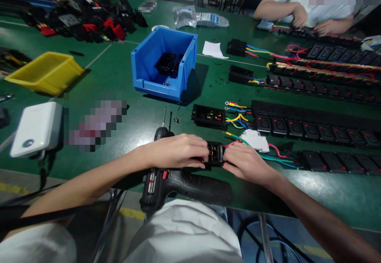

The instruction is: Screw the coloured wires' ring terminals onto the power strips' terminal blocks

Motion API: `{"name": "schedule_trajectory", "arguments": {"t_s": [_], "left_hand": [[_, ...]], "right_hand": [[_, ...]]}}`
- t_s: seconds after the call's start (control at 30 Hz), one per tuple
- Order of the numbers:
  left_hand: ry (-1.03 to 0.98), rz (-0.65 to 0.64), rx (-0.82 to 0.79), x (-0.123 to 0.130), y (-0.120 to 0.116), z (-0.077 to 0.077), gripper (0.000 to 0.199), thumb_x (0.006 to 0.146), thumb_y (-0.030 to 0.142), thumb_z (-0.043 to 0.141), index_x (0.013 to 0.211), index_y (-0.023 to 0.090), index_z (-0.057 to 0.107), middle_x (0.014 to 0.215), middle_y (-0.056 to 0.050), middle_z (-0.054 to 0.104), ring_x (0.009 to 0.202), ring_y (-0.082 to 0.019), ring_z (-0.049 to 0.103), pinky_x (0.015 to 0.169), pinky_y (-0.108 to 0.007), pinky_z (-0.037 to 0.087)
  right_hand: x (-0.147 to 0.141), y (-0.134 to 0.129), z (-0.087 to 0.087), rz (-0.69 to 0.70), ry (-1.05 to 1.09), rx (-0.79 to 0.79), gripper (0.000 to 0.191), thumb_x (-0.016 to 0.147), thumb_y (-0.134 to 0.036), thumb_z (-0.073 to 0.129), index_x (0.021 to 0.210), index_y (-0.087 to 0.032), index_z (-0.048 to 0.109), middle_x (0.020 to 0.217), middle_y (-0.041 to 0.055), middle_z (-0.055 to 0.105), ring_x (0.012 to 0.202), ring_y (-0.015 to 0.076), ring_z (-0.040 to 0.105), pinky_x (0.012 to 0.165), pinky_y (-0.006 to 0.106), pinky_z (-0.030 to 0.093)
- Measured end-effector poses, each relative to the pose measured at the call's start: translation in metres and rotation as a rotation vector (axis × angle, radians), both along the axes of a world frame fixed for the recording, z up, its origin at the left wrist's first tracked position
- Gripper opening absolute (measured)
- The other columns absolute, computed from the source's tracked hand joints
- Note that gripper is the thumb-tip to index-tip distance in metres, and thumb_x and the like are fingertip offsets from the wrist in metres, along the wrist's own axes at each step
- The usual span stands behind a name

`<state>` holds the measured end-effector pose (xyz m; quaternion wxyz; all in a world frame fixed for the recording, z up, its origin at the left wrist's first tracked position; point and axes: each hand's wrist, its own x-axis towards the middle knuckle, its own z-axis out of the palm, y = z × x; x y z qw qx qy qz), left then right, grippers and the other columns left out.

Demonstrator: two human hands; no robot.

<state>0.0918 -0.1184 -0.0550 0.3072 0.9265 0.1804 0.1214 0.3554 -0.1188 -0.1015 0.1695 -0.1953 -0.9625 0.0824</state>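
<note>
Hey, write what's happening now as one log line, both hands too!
left hand: on left end of open black housing | right hand: at its right end | cordless screwdriver: partly hidden | blue bin: black parts inside

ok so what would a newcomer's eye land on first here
Probably the open-fronted blue plastic bin, standing on the green table in the upper middle of the view. Next, the black pistol-shaped power screwdriver, lying at the near edge, partly under the left forearm. Then the small open black plastic housing between the left hand and right hand.
</note>
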Motion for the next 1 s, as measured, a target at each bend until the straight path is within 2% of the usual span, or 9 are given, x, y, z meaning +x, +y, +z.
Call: {"name": "schedule_trajectory", "arguments": {"t_s": [0.2,0.33,0.5,0.67,0.8,1.0], "left_hand": [[-0.016,0.028,0.024,-0.001,0.001,-0.001,0.017,0.092,0.030,0.057,0.096,0.014,0.064,0.090,-0.007,0.066,0.091,-0.018,0.060,0.088,-0.031,0.042],[-0.051,0.112,0.011,0.000,0.006,0.001,0.020,0.089,0.034,0.061,0.095,0.015,0.066,0.088,-0.006,0.066,0.086,-0.016,0.060,0.081,-0.028,0.043],[0.039,0.111,-0.014,0.003,0.008,0.014,0.013,0.085,0.028,0.067,0.091,0.016,0.068,0.087,-0.005,0.065,0.086,-0.015,0.059,0.077,-0.024,0.043],[0.097,0.096,0.002,0.006,0.002,0.023,0.008,0.084,0.021,0.068,0.091,0.018,0.070,0.090,-0.003,0.066,0.090,-0.016,0.057,0.081,-0.024,0.042],[0.122,0.061,-0.009,0.010,0.001,0.020,0.011,0.085,0.019,0.066,0.095,0.018,0.071,0.092,-0.004,0.066,0.090,-0.015,0.058,0.082,-0.024,0.043],[0.023,0.033,0.011,0.016,0.000,0.011,0.016,0.089,0.020,0.061,0.100,0.016,0.071,0.097,-0.008,0.066,0.093,-0.016,0.059,0.083,-0.025,0.045]], "right_hand": [[0.001,0.000,0.007,-0.025,-0.040,0.001,0.020,0.092,-0.032,0.053,0.082,-0.015,0.059,0.078,0.0036,0.059,0.076,0.0141,0.051,0.071,0.026,0.035],[0.006,0.000,0.012,-0.051,-0.081,-0.018,0.026,0.092,-0.040,0.053,0.092,-0.015,0.061,0.085,0.0048,0.062,0.082,0.0149,0.055,0.073,0.026,0.038],[0.012,0.001,0.014,-0.069,-0.120,-0.043,0.023,0.090,-0.037,0.056,0.098,-0.016,0.061,0.089,0.0053,0.063,0.084,0.0147,0.057,0.073,0.025,0.039],[0.013,0.002,0.012,-0.068,-0.131,-0.045,0.018,0.090,-0.033,0.055,0.091,-0.017,0.061,0.083,0.0034,0.060,0.079,0.0141,0.054,0.070,0.026,0.037],[0.012,0.001,0.009,-0.055,-0.126,-0.017,0.016,0.091,-0.031,0.054,0.088,-0.017,0.060,0.082,0.0025,0.060,0.078,0.0139,0.053,0.071,0.026,0.036],[0.015,0.003,0.008,-0.031,-0.124,-0.017,0.015,0.091,-0.030,0.054,0.083,-0.016,0.056,0.079,0.0018,0.059,0.075,0.0132,0.050,0.069,0.025,0.033]]}}
